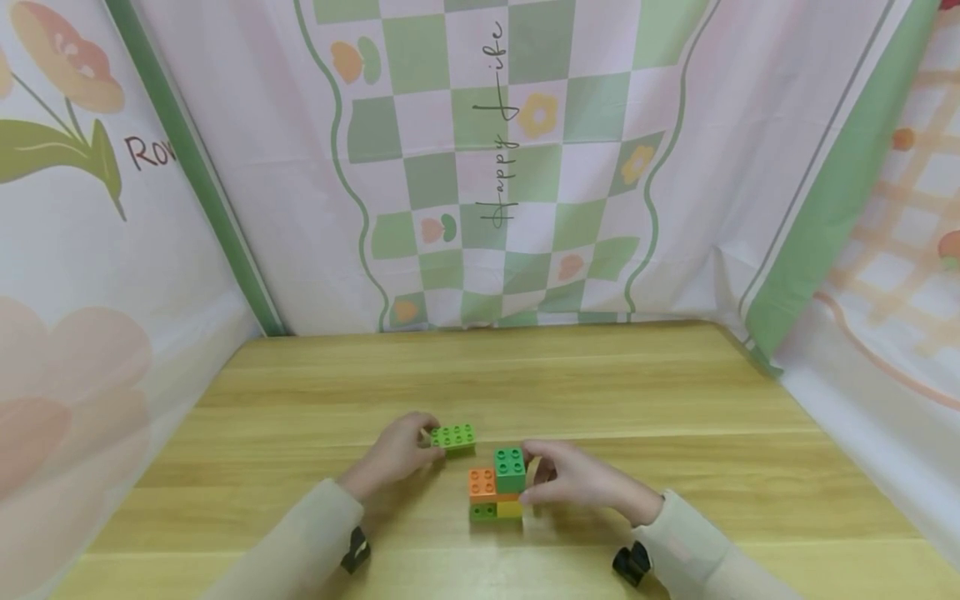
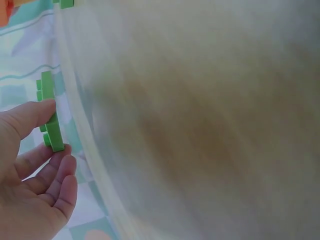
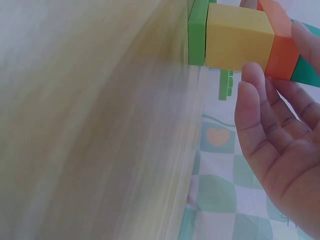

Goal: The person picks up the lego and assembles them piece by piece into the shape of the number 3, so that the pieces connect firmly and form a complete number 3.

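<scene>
In the head view my left hand (image 1: 397,452) pinches a flat light green building brick (image 1: 454,437) by its left end. The left wrist view shows thumb and fingers on either side of that brick (image 2: 51,117), apparently just off the tabletop. My right hand (image 1: 579,481) holds the right side of a small brick stack near its top, thumb in front and index finger behind. A dark green brick (image 1: 510,471) sits on the right half of an orange brick (image 1: 482,483). Beneath are a yellow brick (image 1: 510,508) and a light green base (image 3: 198,37).
The wooden table (image 1: 480,379) runs back to a patterned curtain (image 1: 480,167). More printed cloth (image 1: 90,275) hangs at the left and right sides. Dark wrist devices (image 1: 632,563) sit below both sleeves.
</scene>
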A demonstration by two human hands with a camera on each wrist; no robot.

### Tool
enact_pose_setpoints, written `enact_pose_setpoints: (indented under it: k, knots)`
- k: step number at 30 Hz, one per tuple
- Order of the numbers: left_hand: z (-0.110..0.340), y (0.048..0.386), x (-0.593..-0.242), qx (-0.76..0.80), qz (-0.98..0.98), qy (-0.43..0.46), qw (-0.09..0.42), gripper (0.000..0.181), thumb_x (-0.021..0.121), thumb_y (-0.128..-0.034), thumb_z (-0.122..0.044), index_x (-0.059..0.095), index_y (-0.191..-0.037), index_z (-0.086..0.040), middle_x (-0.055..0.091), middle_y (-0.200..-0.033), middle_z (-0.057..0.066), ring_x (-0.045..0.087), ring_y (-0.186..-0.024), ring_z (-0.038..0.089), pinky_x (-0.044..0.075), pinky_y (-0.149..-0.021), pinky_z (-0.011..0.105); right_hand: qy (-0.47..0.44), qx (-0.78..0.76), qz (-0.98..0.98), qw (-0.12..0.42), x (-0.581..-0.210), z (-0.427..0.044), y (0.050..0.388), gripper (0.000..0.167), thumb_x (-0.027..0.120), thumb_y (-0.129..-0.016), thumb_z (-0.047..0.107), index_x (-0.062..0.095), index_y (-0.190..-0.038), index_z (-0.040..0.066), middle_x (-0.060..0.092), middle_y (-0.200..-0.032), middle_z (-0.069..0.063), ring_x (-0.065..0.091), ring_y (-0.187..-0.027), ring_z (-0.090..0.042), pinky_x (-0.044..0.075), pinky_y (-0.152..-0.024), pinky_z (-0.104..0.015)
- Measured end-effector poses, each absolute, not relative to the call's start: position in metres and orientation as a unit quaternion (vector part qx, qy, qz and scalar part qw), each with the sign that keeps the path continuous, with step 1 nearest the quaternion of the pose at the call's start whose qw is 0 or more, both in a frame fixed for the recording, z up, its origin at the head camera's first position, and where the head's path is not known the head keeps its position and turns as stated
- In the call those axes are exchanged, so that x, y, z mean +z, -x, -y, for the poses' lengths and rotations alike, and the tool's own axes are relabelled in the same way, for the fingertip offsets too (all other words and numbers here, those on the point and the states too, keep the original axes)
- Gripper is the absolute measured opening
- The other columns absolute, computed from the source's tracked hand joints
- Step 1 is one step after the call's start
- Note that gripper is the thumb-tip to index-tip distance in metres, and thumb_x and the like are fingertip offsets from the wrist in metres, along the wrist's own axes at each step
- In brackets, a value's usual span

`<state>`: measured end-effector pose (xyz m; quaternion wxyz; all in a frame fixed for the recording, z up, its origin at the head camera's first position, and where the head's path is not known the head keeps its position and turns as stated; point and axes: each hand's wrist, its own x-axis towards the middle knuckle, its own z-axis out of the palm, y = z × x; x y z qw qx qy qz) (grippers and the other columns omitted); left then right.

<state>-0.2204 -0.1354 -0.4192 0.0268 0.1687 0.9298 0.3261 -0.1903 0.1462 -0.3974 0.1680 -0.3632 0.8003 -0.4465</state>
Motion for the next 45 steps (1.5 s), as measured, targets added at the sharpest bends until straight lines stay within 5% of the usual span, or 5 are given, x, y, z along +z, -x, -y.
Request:
enact_pose_setpoints:
  k: [34, 45]
  knots:
    - [0.121, 0.199, -0.393, 0.356, -0.904, -0.233, -0.034, 0.032, 0.069, -0.0816, -0.023, 0.06, -0.108, -0.008, 0.058, -0.099, -0.002, 0.052, -0.086, 0.014, 0.046, -0.072, 0.029, 0.366, -0.439, -0.805, 0.162, -0.399, -0.147, 0.192, 0.022, 0.071, -0.081, 0.022, 0.056, -0.095, 0.014, 0.059, -0.09, 0.001, 0.059, -0.067, -0.015, 0.05, -0.06, -0.029]
    - [0.116, 0.19, -0.381, 0.378, -0.882, -0.276, -0.054, 0.03, 0.068, -0.0823, -0.022, 0.06, -0.108, -0.01, 0.057, -0.098, -0.004, 0.055, -0.088, 0.021, 0.048, -0.077, 0.036, 0.372, -0.442, -0.8, 0.16, -0.399, -0.147, 0.192, 0.021, 0.07, -0.082, 0.021, 0.056, -0.096, 0.013, 0.059, -0.091, -0.001, 0.059, -0.066, -0.015, 0.051, -0.061, -0.03]
